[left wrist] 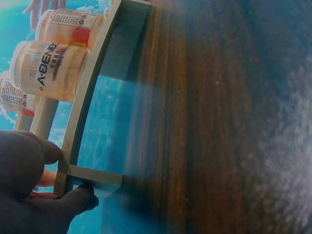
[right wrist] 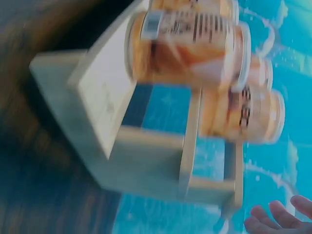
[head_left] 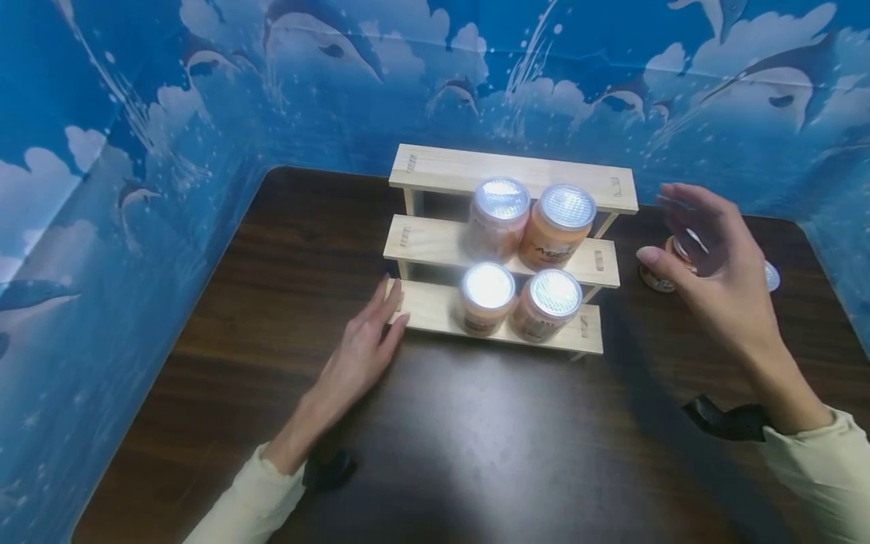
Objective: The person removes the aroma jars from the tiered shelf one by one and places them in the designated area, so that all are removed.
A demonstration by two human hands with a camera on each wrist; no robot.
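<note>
A blue cloth printed with dolphins (head_left: 319, 98) hangs to the left of the wooden rack (head_left: 435, 238) and runs on behind it; the dark table (head_left: 442, 423) lies beneath the rack and reaches out to both sides of it; to the rack's left, and nearer the person, come a left sleeve (head_left: 248, 502), pale in colour, and a left black device (head_left: 331, 470) at the wrist; the left hand (head_left: 356, 347) is at the rack's left end, where — as the left wrist view shows — thumb and fingers pinch the end of the lowest shelf, beside its leg. The rack stands upright, its three shelves rising away from the person; at and right of its middle it bears four lidded, orange-toned jars, all upright: the rear left jar (head_left: 498, 219) and the rear right jar (head_left: 556, 230) side by side on the middle shelf, the front left jar (head_left: 486, 298) and the front right jar (head_left: 546, 306) on the lowest. Right of the rack, and apart from it, is the right hand (head_left: 723, 272), its thumb spread well away from the lightly bent fingers; beyond it, also right of the rack, more jars (head_left: 657, 281) show in part, their number hard to tell; nearer the person lie a right black device (head_left: 727, 419) and the right sleeve (head_left: 819, 472).
</note>
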